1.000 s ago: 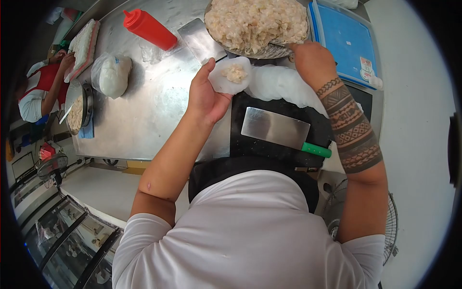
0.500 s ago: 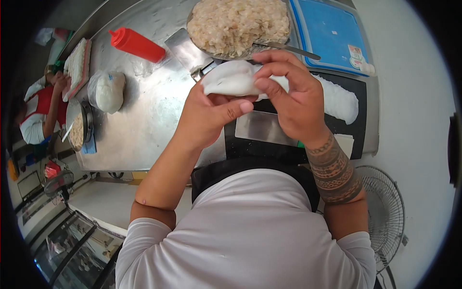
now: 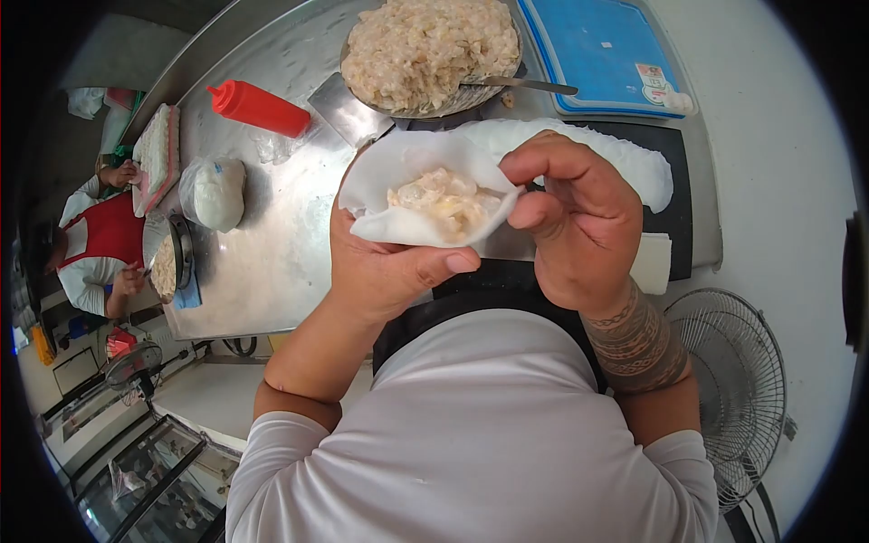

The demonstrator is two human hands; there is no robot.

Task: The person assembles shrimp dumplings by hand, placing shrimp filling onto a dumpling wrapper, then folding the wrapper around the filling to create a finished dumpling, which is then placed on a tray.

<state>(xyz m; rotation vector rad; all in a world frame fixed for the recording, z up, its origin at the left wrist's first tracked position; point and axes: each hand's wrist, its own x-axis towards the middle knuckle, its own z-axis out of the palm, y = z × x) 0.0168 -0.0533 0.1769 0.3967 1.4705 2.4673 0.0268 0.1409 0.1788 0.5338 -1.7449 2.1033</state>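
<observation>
A thin white wrapper [image 3: 380,181] lies spread in my left hand [image 3: 376,271], whose thumb presses its lower edge. Pale chunky filling [image 3: 445,201] sits in the middle of the wrapper, with the near edge raised beside it. My right hand [image 3: 579,217] pinches the wrapper's right edge between thumb and fingers. Beyond my hands stands a bowl [image 3: 416,114] heaped with the same kind of filling, and a metal spatula [image 3: 525,84] rests across its right side. Behind my right hand, a row of white wrappers [image 3: 634,167] lies on a black board [image 3: 679,217].
A red squeeze bottle [image 3: 262,109], a bagged white lump [image 3: 214,195] and a blue-lidded container [image 3: 606,54] are on the metal table [image 3: 281,271]. A co-worker [image 3: 104,235] in a red apron works at the left, by a pan [image 3: 184,253]. A fan [image 3: 729,389] stands at the right.
The folded wrapper has been opened out, showing the filling. My right hand has shifted to its right edge. At the left, the co-worker's hands have moved apart, one now by the pan.
</observation>
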